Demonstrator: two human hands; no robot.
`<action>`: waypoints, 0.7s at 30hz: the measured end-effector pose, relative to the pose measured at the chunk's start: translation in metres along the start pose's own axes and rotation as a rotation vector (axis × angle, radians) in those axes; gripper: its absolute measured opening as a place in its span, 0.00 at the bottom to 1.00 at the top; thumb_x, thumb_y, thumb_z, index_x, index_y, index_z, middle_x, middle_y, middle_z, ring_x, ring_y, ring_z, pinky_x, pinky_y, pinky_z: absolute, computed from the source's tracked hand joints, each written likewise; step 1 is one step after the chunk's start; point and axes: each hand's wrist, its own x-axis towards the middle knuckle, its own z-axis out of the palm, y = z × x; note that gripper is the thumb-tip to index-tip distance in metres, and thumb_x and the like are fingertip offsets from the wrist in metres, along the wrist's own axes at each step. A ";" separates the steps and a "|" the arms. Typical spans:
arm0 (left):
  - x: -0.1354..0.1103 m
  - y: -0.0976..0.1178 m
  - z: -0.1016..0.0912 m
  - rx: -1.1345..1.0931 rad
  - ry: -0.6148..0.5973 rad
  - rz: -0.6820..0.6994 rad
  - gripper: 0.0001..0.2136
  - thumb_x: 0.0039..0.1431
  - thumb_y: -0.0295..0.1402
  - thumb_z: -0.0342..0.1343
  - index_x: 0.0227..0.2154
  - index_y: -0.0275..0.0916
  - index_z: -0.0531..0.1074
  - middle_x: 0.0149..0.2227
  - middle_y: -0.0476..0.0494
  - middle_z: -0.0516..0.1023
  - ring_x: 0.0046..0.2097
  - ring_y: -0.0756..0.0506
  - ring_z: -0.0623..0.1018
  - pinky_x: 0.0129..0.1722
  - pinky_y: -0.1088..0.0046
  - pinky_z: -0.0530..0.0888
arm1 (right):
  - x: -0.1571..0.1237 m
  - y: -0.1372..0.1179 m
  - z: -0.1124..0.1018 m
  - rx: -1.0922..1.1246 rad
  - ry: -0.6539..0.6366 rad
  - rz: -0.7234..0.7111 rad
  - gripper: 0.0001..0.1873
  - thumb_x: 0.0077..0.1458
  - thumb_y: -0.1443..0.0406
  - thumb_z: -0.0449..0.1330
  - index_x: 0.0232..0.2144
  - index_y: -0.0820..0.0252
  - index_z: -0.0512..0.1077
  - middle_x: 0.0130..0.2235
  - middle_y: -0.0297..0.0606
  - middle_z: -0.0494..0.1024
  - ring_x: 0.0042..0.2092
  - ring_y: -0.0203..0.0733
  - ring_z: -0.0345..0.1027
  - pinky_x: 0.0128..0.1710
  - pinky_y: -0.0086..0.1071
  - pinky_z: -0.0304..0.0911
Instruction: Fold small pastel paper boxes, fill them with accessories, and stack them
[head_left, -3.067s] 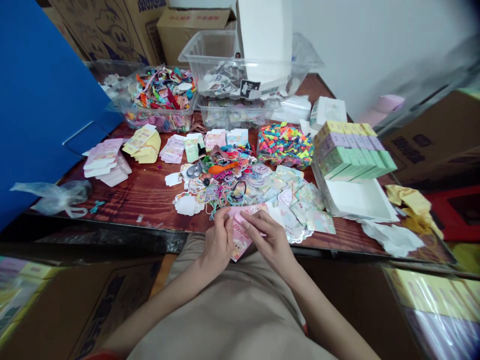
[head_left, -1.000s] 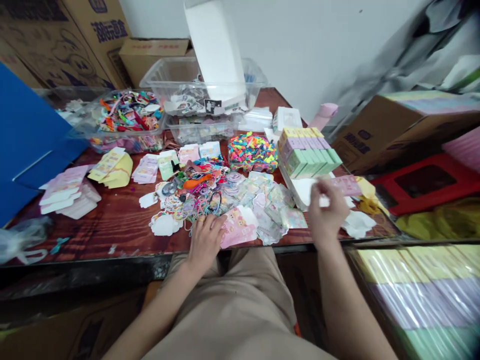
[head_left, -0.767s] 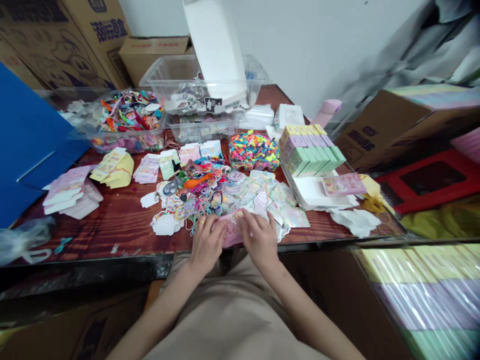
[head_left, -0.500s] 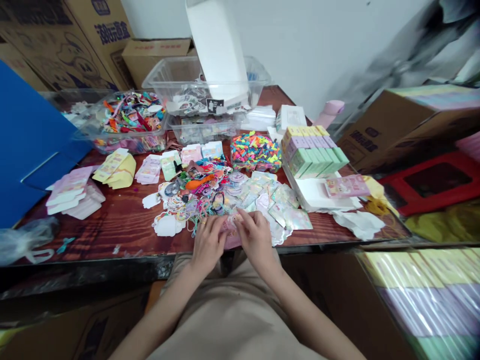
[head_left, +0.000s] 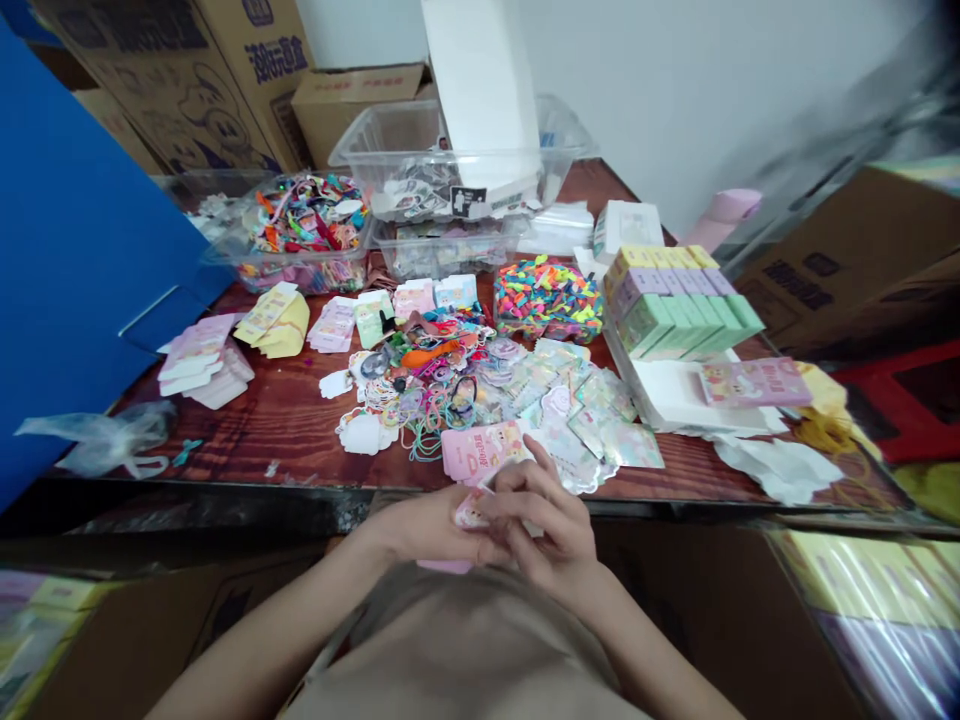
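Observation:
My left hand (head_left: 439,525) is closed around a small pink box (head_left: 444,567) with a pale printed flap, held low in front of my body. Bent over the same box, my right hand (head_left: 551,525) has its fingers at the flap end. Much of the box is hidden by both hands. Just beyond them, flat pink printed cartons (head_left: 476,452) lie at the table's front edge. Behind those cartons spreads a pile of colourful hair ties and cords (head_left: 435,395). Shiny clear packets (head_left: 611,420) overlap to the right of it.
Clear bins of trinkets (head_left: 300,225) and of bright small pieces (head_left: 547,300) stand at the back. Green, purple and yellow boxes (head_left: 679,310) fill part of a white tray (head_left: 675,400) at right. Folded cartons (head_left: 202,360) and a plastic bag (head_left: 112,435) lie left, near a blue panel (head_left: 82,230).
Both hands have drawn back from the table edge towards my body with a pink box, uncovering flat pink cartons there. The camera view has turned slightly left.

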 end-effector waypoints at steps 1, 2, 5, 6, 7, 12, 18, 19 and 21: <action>0.001 -0.005 0.001 -0.042 0.066 -0.022 0.12 0.51 0.36 0.65 0.36 0.36 0.77 0.37 0.46 0.79 0.40 0.46 0.76 0.42 0.70 0.73 | -0.001 0.001 0.001 0.004 -0.015 0.001 0.21 0.55 0.75 0.55 0.45 0.46 0.74 0.33 0.31 0.73 0.34 0.37 0.70 0.65 0.56 0.51; 0.002 -0.009 0.001 -0.084 0.163 -0.045 0.13 0.48 0.36 0.68 0.35 0.35 0.77 0.36 0.46 0.79 0.38 0.46 0.76 0.41 0.70 0.73 | -0.001 0.002 0.002 -0.001 0.003 0.006 0.21 0.55 0.75 0.56 0.45 0.45 0.74 0.34 0.31 0.73 0.36 0.38 0.71 0.65 0.56 0.52; -0.003 -0.018 -0.003 -0.207 0.398 -0.073 0.21 0.39 0.36 0.73 0.37 0.34 0.77 0.36 0.44 0.80 0.38 0.46 0.76 0.40 0.70 0.72 | -0.001 0.006 0.002 -0.003 0.195 0.145 0.21 0.56 0.72 0.60 0.49 0.45 0.74 0.41 0.37 0.74 0.43 0.43 0.71 0.58 0.50 0.62; -0.006 -0.019 -0.005 -0.220 0.429 -0.069 0.23 0.37 0.36 0.74 0.38 0.34 0.77 0.36 0.44 0.80 0.37 0.46 0.75 0.40 0.70 0.72 | 0.000 0.007 0.003 0.055 0.237 0.243 0.21 0.56 0.70 0.62 0.50 0.45 0.73 0.42 0.38 0.74 0.44 0.44 0.70 0.54 0.46 0.65; -0.009 -0.019 -0.008 -0.213 0.442 -0.061 0.25 0.36 0.36 0.74 0.39 0.34 0.77 0.36 0.44 0.80 0.37 0.47 0.75 0.39 0.70 0.72 | 0.001 0.007 0.004 0.160 0.235 0.360 0.21 0.57 0.67 0.63 0.52 0.46 0.72 0.43 0.39 0.74 0.44 0.44 0.71 0.49 0.43 0.68; -0.018 -0.021 -0.011 -0.097 0.364 -0.063 0.23 0.36 0.38 0.75 0.35 0.33 0.76 0.31 0.48 0.78 0.33 0.49 0.74 0.34 0.73 0.71 | 0.010 0.010 0.017 0.828 -0.016 0.888 0.20 0.51 0.56 0.68 0.46 0.53 0.74 0.42 0.39 0.79 0.41 0.43 0.74 0.41 0.35 0.71; -0.021 -0.027 -0.005 0.088 0.658 0.214 0.25 0.57 0.41 0.62 0.55 0.41 0.65 0.46 0.43 0.77 0.44 0.46 0.77 0.43 0.71 0.72 | 0.010 0.025 0.035 1.057 0.090 1.127 0.24 0.38 0.58 0.74 0.39 0.57 0.76 0.37 0.39 0.81 0.34 0.43 0.74 0.34 0.34 0.70; -0.022 -0.027 -0.006 0.170 0.661 0.234 0.20 0.61 0.41 0.58 0.54 0.41 0.67 0.45 0.43 0.77 0.44 0.46 0.77 0.44 0.72 0.72 | 0.009 0.027 0.036 1.013 0.102 1.095 0.23 0.38 0.58 0.74 0.39 0.56 0.77 0.36 0.38 0.81 0.33 0.42 0.73 0.34 0.34 0.69; -0.025 -0.027 -0.007 0.324 0.658 0.187 0.15 0.66 0.42 0.52 0.50 0.40 0.69 0.40 0.46 0.78 0.39 0.48 0.76 0.40 0.73 0.70 | 0.009 0.027 0.036 0.833 0.116 0.952 0.17 0.44 0.56 0.72 0.37 0.55 0.78 0.35 0.35 0.80 0.33 0.40 0.71 0.33 0.32 0.68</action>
